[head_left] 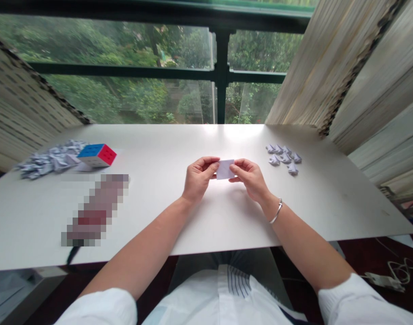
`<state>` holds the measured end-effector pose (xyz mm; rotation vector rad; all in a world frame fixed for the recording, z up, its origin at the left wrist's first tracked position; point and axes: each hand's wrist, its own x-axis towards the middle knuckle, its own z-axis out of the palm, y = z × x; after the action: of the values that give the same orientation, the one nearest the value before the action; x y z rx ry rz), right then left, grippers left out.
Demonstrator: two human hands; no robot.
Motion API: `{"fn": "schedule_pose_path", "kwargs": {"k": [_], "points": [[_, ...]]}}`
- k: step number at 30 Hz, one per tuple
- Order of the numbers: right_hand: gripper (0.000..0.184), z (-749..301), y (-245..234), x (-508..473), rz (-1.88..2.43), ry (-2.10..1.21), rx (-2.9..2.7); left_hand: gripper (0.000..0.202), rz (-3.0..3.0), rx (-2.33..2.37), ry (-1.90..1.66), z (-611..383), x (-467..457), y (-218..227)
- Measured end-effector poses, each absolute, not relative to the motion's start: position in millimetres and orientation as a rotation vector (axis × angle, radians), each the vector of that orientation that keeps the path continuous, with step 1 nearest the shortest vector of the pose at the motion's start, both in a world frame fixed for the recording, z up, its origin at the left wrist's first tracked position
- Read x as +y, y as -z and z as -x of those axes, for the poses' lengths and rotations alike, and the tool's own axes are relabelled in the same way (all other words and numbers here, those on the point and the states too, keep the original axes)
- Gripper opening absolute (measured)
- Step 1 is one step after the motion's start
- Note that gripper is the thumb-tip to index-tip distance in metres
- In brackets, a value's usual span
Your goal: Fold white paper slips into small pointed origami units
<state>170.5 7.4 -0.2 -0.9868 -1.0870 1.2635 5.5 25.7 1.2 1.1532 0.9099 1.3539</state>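
A small white square of paper [224,170] is held up just above the middle of the white table. My left hand [200,177] pinches its left edge between thumb and fingers. On the opposite edge, my right hand [250,177] grips the same paper, thumb on the near face. The side of the paper turned away from me is hidden. To the right of my hands lie several small folded paper pieces [285,157], pointed in shape and set in a loose cluster.
A pile of white folded paper [53,160] sits at the table's left, beside a blue, red and white puzzle cube [97,155]. Nearer me lies a pixelated oblong object [96,212] with a dark strap. The white table [152,198] meets a window; curtains [301,67] hang at both sides.
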Motion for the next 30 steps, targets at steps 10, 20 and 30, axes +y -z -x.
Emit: {"fn": "schedule_pose_path", "kwargs": {"k": [10,20,30], "points": [[0.037,-168,2,10,0.971,-1.24,-1.007,0.039,-1.236,0.884,-1.34,-8,22,0],[0.038,-167,2,10,0.971,-1.228,-0.946,0.048,-1.359,0.846,-1.314,-9,18,1],[0.04,-167,3,9,1.001,-1.15,-1.046,0.044,-1.447,0.871,-1.322,-9,18,2]]}}
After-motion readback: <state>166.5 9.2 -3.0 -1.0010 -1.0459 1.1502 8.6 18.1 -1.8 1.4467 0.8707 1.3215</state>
